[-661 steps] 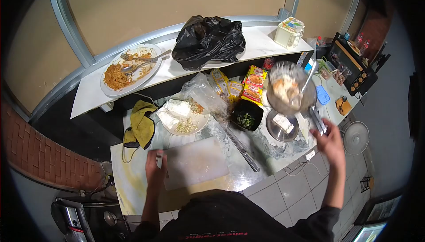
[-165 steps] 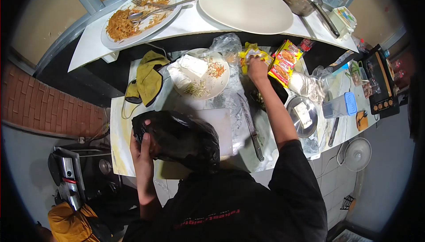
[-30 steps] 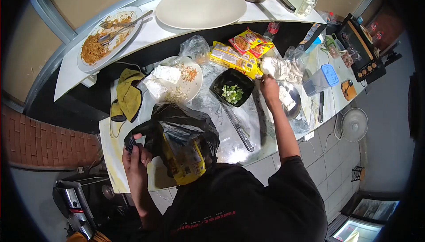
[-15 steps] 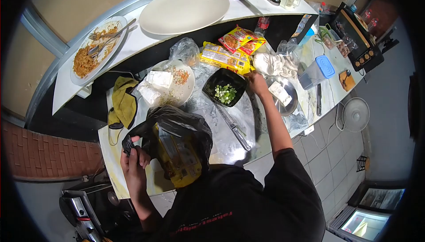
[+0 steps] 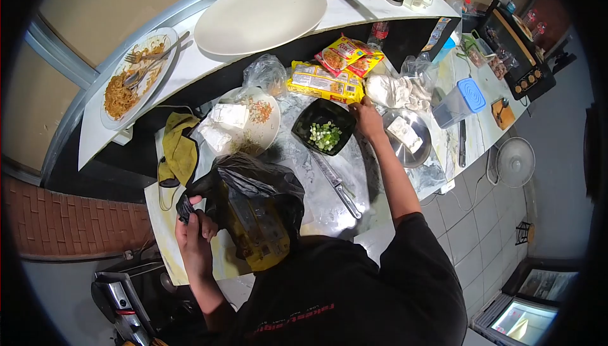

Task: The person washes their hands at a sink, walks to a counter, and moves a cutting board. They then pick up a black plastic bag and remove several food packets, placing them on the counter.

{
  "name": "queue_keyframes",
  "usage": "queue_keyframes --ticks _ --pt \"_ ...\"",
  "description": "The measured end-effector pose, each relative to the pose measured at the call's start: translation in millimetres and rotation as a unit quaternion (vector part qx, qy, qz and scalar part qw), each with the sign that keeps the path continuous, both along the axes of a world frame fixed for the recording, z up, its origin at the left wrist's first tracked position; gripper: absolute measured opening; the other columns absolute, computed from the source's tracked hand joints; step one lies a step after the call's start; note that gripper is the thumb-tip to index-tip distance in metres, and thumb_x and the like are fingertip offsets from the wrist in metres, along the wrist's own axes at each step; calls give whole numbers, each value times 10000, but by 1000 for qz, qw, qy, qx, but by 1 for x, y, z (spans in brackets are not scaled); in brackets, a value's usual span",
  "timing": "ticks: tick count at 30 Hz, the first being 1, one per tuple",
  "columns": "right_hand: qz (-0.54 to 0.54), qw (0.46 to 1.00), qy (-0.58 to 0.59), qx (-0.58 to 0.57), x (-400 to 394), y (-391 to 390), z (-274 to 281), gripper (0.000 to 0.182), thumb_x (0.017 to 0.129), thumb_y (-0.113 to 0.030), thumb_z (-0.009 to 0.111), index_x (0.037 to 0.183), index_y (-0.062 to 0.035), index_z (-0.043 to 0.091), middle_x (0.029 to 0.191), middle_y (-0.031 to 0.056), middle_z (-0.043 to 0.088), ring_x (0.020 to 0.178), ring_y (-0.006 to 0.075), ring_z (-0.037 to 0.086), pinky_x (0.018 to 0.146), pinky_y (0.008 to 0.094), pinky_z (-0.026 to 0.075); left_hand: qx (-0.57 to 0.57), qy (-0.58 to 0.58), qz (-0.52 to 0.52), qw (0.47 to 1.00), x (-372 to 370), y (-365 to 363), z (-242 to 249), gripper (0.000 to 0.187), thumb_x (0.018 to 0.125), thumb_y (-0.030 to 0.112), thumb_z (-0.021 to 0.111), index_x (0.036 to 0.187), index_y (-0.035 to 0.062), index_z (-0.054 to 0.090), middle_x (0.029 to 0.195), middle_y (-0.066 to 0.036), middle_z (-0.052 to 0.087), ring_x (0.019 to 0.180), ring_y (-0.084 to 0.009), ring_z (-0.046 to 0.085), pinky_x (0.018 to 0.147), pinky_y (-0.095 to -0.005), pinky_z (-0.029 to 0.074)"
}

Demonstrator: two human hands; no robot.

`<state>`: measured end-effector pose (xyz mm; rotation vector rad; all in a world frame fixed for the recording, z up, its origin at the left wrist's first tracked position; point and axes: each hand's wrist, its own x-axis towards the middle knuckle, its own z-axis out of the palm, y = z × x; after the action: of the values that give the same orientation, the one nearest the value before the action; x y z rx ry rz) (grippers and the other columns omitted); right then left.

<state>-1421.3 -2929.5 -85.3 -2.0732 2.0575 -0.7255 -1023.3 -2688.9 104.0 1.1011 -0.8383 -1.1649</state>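
Note:
My left hand (image 5: 196, 231) is closed on the gathered edge of a black plastic bag (image 5: 256, 178). Through the bag's side shows a yellow packet (image 5: 258, 235), partly covered by the plastic. Across the counter, my right hand (image 5: 367, 119) has its fingertips closed at the lower right corner of a yellow noodle packet (image 5: 326, 82), which lies flat. Red-and-yellow sachets (image 5: 347, 55) rest over that packet. Beside my right hand stands a black square bowl (image 5: 304, 118) holding chopped green onion (image 5: 325, 136).
A knife (image 5: 339, 186) lies below the bowl. White blocks share a plate (image 5: 269, 121) with shreds; another block sits in a metal bowl (image 5: 425, 153). A yellow-and-black cloth (image 5: 177, 150), a blue-lidded container (image 5: 453, 108) and a second knife (image 5: 462, 143) are around. A raised shelf holds a large plate (image 5: 259, 17).
The view has shifted slightly. The black bag covers a little more of the yellow packet inside it. Both hands keep nearly the same places.

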Motion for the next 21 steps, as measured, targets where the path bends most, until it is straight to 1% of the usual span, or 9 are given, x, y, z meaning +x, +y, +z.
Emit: queue_keyframes --ticks 6,8,10,14,15,16,18,20,21 --pt "-67 987 -104 -97 -4 9 31 220 871 -233 587 1000 -64 640 924 181 606 820 370 637 704 457 509 -1 -4 7 1000 5 3 0 292 992 186 462 1229 19 499 627 37 342 577 -57 319 554 -226 283" --pt "-115 978 -169 50 9 30 62 326 876 -314 610 1040 -33 607 783 213 645 771 399 643 700 459 499 -4 -1 3 1000 4 2 0 290 994 185 459 1229 20 500 630 36 343 579 -57 321 556 -226 284" --pt "-80 977 -158 117 20 48 57 568 865 -363 632 1267 -10 442 736 259 651 782 419 651 725 464 496 2 -1 8 1000 2 2 0 286 996 172 450 1236 24 498 629 36 340 580 -59 322 562 -227 287" --pt "-31 933 -297 200 22 61 29 504 864 -231 587 1284 -12 415 689 221 646 657 364 659 649 427 504 -9 8 -8 1000 1 4 2 259 1000 173 448 1198 27 530 642 37 373 594 -57 334 573 -223 291" --pt "-44 900 -366 235 23 62 27 474 858 -190 568 1273 -11 421 675 214 641 613 345 656 620 414 505 -6 -76 4 997 1 6 3 242 1000 176 457 1161 24 553 653 36 397 605 -54 340 572 -221 285" --pt "-41 899 -366 235 19 61 15 474 858 -190 568 1273 -11 421 675 214 641 613 345 656 620 414 505 -2 -160 17 987 3 8 4 230 999 179 465 1123 21 577 665 36 421 616 -52 345 570 -219 280" --pt "-76 922 -349 148 13 64 7 452 853 -151 534 1267 -13 418 653 207 630 547 312 641 574 399 503 2 -182 26 983 3 10 5 213 995 173 480 1085 13 589 702 29 461 647 -55 380 604 -219 318" --pt "-111 906 -373 166 14 74 18 423 871 -182 556 1236 -4 441 663 235 629 589 361 643 597 422 507 9 -223 38 974 4 11 5 195 988 161 509 1009 -2 614 774 15 541 711 -60 450 671 -221 395" --pt "-141 956 -255 34 14 79 16 423 874 -205 577 1223 -2 453 668 245 628 612 386 637 608 434 505 14 -218 34 975 6 13 3 189 986 160 517 996 -2 613 824 8 578 746 -68 479 725 -231 425"
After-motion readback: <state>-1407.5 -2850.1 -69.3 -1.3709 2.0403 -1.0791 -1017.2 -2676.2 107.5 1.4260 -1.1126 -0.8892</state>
